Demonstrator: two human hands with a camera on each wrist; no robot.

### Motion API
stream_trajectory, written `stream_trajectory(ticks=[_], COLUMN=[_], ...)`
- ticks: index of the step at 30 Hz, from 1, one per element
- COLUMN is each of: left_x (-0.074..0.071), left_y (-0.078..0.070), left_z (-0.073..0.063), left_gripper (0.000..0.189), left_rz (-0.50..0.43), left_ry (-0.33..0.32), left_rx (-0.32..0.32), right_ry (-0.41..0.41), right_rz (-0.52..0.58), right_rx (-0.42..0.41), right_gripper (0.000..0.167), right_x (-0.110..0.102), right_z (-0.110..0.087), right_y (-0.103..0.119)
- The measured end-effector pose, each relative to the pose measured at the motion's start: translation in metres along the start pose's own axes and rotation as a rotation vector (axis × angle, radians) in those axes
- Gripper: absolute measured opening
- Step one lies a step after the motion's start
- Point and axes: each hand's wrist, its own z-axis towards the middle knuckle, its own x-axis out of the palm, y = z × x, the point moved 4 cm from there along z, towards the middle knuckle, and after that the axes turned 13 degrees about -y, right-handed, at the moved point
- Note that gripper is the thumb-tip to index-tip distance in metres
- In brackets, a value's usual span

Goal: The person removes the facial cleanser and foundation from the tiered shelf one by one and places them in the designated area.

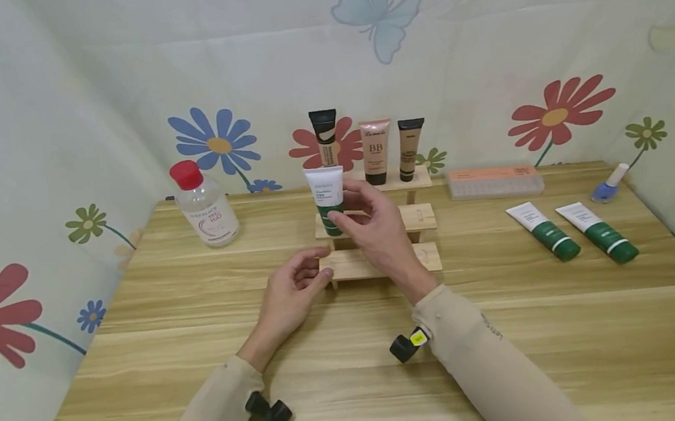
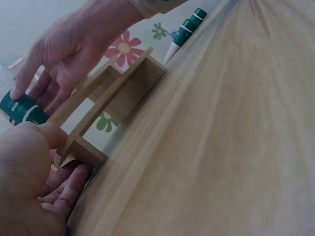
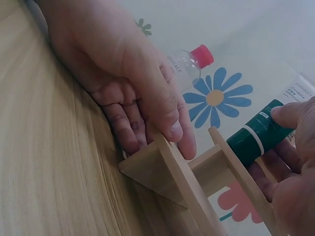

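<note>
A white tube with a green lower half (image 1: 326, 194) is pinched upright between the thumb and fingers of my right hand (image 1: 381, 229). Its green cap end (image 3: 241, 145) is at the middle step of a three-tier wooden stand (image 1: 351, 264); whether it bears on the wood I cannot tell. My left hand (image 1: 290, 291) grips the left end of the bottom step, thumb on the front edge and fingers (image 2: 74, 189) curled round the end. On the top step stand a black-capped tube (image 1: 325, 130), a pink BB cream tube (image 1: 376, 152) and a slim tan tube (image 1: 411, 149).
A clear bottle with a red cap (image 1: 206, 210) stands at the left. To the right lie two more green-and-white tubes (image 1: 544, 232) (image 1: 598, 233), a flat orange-topped clear box (image 1: 496, 182) and a blue nail polish bottle (image 1: 608, 187). Flower-printed cloth (image 1: 265, 49) hangs behind the table.
</note>
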Motion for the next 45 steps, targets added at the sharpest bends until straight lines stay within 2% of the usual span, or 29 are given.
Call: stream_trajectory(ticks=[17, 25, 34, 38, 45], left_x=[0.0, -0.001, 0.001, 0.0, 0.0], left_y=[0.001, 0.0, 0.001, 0.002, 0.004], left_z=[0.0, 0.0, 0.0, 0.0, 0.001], left_gripper=[0.036, 0.035, 0.035, 0.035, 0.036], left_rz=[0.01, 0.004, 0.002, -0.003, 0.004], left_ry=[-0.005, -0.012, -0.005, -0.012, -0.014], left_rx=[-0.01, 0.0, 0.007, 0.007, 0.008], right_ry=[-0.081, -0.123, -0.207, -0.238, -0.288], right_rz=[0.017, 0.063, 0.12, 0.104, 0.005], right_rx=[-0.056, -0.113, -0.142, -0.153, -0.17], right_gripper=[0.045, 0.045, 0.043, 0.043, 0.043], right_x=[-0.026, -0.05, -0.08, -0.095, -0.131], right_z=[0.004, 0.012, 0.017, 0.021, 0.022], right_y=[0.034, 0.051, 0.066, 0.069, 0.071])
